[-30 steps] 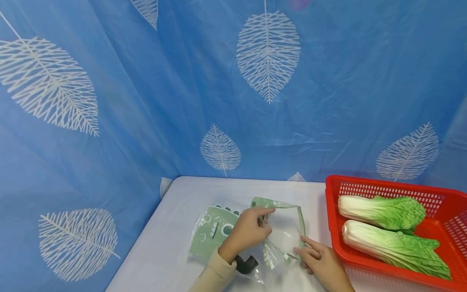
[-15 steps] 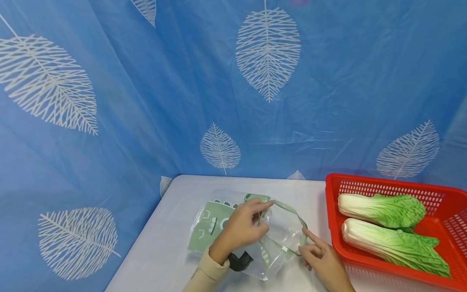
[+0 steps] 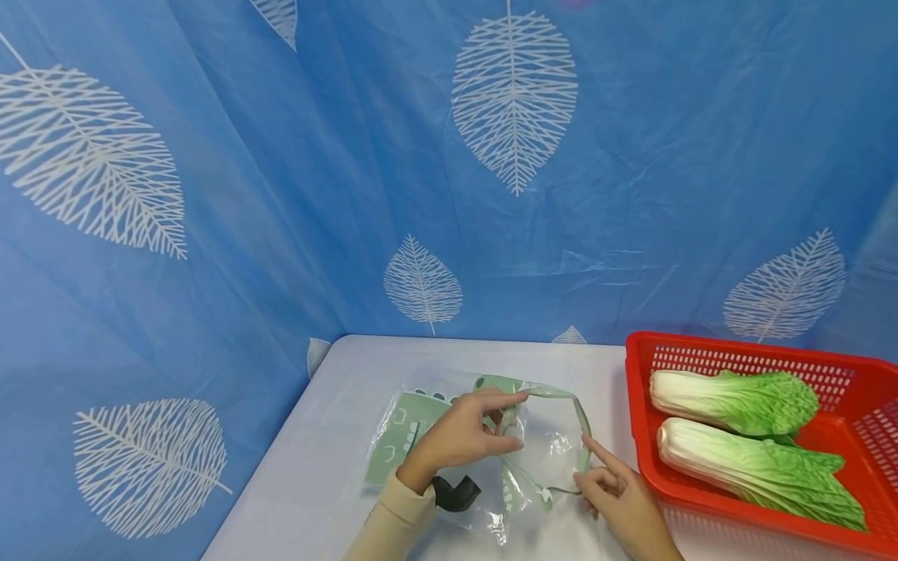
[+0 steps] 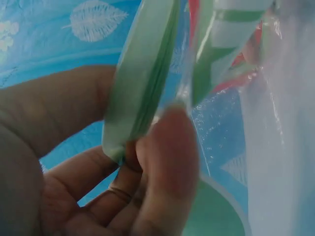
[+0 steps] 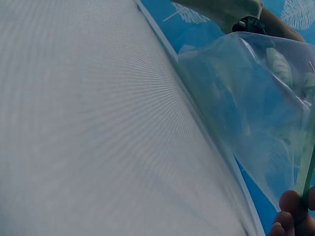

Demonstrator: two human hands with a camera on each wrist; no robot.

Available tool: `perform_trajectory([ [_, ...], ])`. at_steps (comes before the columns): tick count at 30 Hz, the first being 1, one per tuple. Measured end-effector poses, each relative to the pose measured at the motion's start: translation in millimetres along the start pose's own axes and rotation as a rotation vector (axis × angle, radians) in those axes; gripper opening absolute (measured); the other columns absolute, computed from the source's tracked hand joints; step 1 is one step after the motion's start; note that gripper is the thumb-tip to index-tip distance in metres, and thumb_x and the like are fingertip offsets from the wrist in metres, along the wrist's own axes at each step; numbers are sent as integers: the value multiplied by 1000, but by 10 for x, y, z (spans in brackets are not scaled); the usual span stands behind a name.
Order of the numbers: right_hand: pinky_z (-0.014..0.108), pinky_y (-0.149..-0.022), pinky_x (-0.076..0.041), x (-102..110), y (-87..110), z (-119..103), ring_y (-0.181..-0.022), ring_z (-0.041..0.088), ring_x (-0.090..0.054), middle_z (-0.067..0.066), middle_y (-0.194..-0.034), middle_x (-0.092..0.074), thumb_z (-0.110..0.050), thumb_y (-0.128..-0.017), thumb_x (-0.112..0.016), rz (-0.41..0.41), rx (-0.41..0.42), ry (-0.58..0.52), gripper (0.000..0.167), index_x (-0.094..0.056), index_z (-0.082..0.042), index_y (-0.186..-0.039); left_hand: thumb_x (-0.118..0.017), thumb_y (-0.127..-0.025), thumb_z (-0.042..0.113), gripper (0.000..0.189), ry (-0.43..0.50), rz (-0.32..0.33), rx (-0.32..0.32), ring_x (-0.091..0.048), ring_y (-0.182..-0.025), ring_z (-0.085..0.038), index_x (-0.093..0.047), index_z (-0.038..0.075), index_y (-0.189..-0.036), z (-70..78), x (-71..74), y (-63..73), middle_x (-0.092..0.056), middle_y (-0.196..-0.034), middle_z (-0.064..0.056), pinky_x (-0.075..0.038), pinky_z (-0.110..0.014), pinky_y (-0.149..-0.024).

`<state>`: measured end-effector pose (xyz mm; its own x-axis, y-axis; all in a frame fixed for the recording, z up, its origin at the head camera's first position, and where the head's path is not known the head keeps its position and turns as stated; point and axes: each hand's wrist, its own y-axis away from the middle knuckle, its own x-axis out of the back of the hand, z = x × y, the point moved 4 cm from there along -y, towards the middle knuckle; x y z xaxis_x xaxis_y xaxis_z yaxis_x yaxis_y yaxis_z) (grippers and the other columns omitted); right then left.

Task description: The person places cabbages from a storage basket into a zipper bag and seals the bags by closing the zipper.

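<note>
A clear plastic bag (image 3: 394, 436) with a green cartoon print and green edging lies on the white table, its mouth spread wide toward the right. My left hand (image 3: 459, 436) holds the left side of the mouth, thumb and index finger set apart along it. In the left wrist view, the fingers of that hand (image 4: 162, 167) curl about the bag's green edging (image 4: 140, 73). My right hand (image 3: 620, 499) grips the opposite side of the rim. Thumb and fingers of the right hand (image 5: 294, 214) pinch the green strip of the bag (image 5: 231, 88) in the right wrist view.
To the right stands a red plastic basket (image 3: 634, 405) holding two Chinese cabbages, an upper one (image 3: 733, 403) and a lower one (image 3: 758, 467). A blue leaf-patterned curtain (image 3: 337, 156) hangs behind and left of the white table (image 3: 337, 436).
The bag's mouth is stretched into a wider, rounder opening. My left hand has shifted slightly left, while the right hand stays nearly in place at the rim.
</note>
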<state>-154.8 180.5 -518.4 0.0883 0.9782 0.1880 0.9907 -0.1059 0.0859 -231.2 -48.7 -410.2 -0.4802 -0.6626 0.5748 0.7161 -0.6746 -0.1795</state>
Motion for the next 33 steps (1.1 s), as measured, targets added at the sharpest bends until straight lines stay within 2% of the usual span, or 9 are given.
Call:
perform_trajectory([
  [5, 25, -57, -45, 3, 1, -5, -63, 18, -57, 8, -74, -64, -14, -93, -75, 1, 16, 4, 65, -48, -7, -152, -85, -86, 15, 70, 101, -31, 51, -56, -87, -8, -55, 14, -149, -2, -13, -1, -62, -113, -1, -57, -24, -72],
  [9, 25, -59, -46, 0, 3, -13, -64, 18, -58, 8, -75, -64, -14, -94, -75, 1, 36, -2, 65, -48, -7, -152, -84, -87, 13, 69, 93, -19, 60, -55, -82, -7, -55, 14, -149, -14, -18, -18, -61, -105, 6, -55, -23, -67],
  [14, 26, -61, -49, -9, 22, -40, -64, 18, -59, 8, -75, -64, -14, -94, -75, 0, 53, -2, 64, -48, -7, -152, -83, -87, 10, 69, 95, -23, 57, -56, -78, -6, -54, 12, -149, -15, -57, -36, -61, -104, 7, -56, -23, -66],
  [20, 25, -61, -49, -28, 79, -99, -65, 18, -60, 6, -78, -69, -17, -96, -73, 41, -11, 62, 62, -48, -12, -153, -83, -87, 12, 69, 108, -29, 71, -57, -77, -6, -55, 14, -149, -23, -103, -24, -63, -113, 5, -56, -24, -64],
  [23, 25, -63, -52, -46, 113, -153, -68, 18, -62, 5, -80, -72, -17, -97, -71, 42, -44, 95, 63, -46, -11, -155, -84, -87, 13, 69, 101, -23, 74, -56, -76, -6, -55, 15, -149, -39, -113, -21, -63, -111, 4, -56, -23, -64],
  [28, 24, -63, -53, -15, 191, -279, -67, 17, -62, 4, -78, -69, -19, -98, -70, 33, -43, 146, 67, -40, -12, -158, -85, -86, 14, 69, 100, -13, 77, -56, -76, -7, -56, 16, -148, -73, -124, -25, -62, -107, 7, -55, -23, -63],
  [31, 26, -61, -53, 19, 273, -345, -64, 19, -60, 6, -73, -67, -19, -97, -71, 12, -48, 126, 70, -38, -12, -158, -84, -86, 14, 69, 101, -17, 73, -56, -76, -7, -55, 17, -149, -77, -122, -30, -62, -106, 8, -54, -23, -63],
  [33, 27, -60, -53, 26, 334, -367, -63, 20, -60, 7, -72, -67, -20, -97, -72, -44, -83, 99, 75, -34, -10, -160, -84, -87, 13, 70, 98, -16, 68, -56, -76, -7, -54, 16, -150, -70, -106, -35, -62, -105, 7, -55, -23, -63],
])
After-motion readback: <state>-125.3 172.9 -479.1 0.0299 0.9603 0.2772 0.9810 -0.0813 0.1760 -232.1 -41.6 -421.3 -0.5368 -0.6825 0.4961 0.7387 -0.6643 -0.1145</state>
